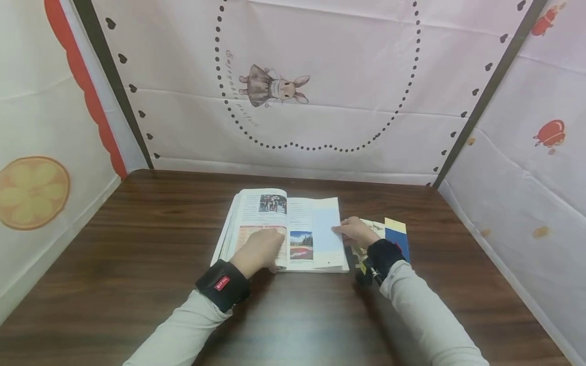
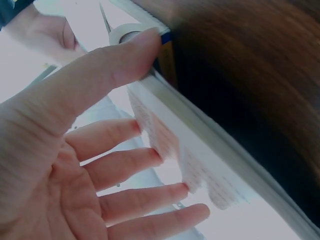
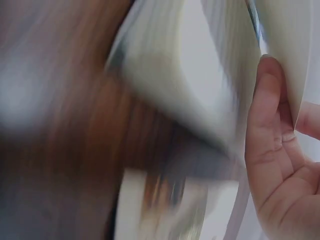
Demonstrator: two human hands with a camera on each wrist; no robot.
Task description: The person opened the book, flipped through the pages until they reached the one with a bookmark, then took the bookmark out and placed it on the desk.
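An open book (image 1: 299,213) with printed text and photos lies on the brown table. My left hand (image 1: 261,248) rests on its left page. In the left wrist view, the fingers of my left hand (image 2: 95,135) extend over the page, and the thumb lies at the lower edge by the spine. At the right side, my right hand (image 1: 358,231) is at the edge of a pale blue and cream sheet (image 1: 326,229). The right wrist view shows my right hand (image 3: 280,150) pinching the sheet between thumb and fingers.
A blue and yellow printed cover piece (image 1: 396,236) lies under and beside my right wrist; whether it joins the book cannot be told. Patterned cloth walls (image 1: 320,127) enclose the dark wooden table (image 1: 151,229) at the back and sides.
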